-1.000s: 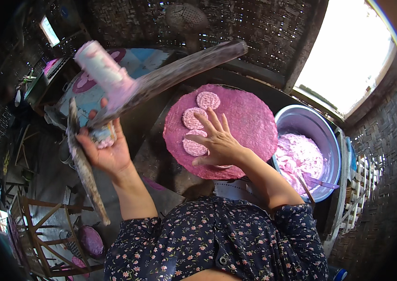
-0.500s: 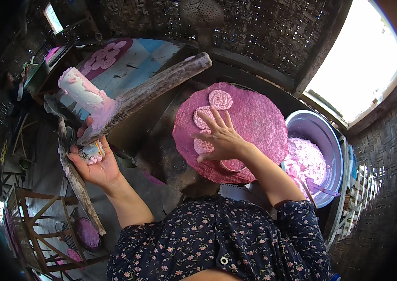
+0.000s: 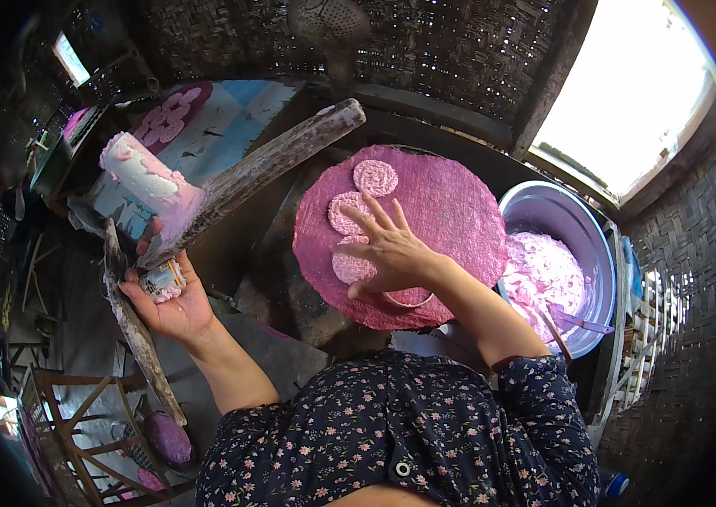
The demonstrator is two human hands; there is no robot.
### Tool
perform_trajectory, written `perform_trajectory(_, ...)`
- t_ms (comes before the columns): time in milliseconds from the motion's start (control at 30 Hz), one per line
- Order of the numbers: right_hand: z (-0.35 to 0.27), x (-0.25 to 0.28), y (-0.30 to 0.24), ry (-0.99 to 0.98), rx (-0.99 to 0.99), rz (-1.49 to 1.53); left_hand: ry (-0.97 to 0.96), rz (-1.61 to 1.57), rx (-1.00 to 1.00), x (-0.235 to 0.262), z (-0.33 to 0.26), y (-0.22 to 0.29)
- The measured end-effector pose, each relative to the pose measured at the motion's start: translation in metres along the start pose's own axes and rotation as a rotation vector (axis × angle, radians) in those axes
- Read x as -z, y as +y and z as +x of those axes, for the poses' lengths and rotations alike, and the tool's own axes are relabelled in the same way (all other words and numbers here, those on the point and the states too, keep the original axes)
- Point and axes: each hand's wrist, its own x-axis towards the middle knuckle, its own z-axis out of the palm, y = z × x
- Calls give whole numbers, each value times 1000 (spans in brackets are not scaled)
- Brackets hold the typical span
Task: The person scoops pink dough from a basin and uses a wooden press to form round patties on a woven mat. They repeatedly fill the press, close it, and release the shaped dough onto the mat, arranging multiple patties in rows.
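Note:
My right hand lies flat, fingers spread, on a round pink woven mat that carries small pale pink discs; the fingers touch two of the discs. My left hand is raised at the left and holds a small tin with pink paste on it, next to a thin wooden stick. A long thick wooden roller slants from above that hand toward the mat. A pale pink cylinder stands just above my left hand.
A large lilac basin of pink dough sits right of the mat, a spoon in it. A blue-and-white sheet with more pink discs lies at the back left. Woven walls surround; a wooden frame stands lower left.
My left hand with the tin has dropped lower and further left. The roller and the pink cylinder have shifted in view. My right hand stays pressed on the mat.

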Motion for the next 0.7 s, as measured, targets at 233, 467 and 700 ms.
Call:
perform_trajectory(233,-124,48,75,521,-521,145,-79,-221,143,8,3,26)
perform_trajectory(467,-285,-24,113,-450,-1262,-136,17,-101,114,-13,11,9)
perform_trajectory(700,-336,-22,109,-306,-1209,-43,209,165,35,-78,5,-44)
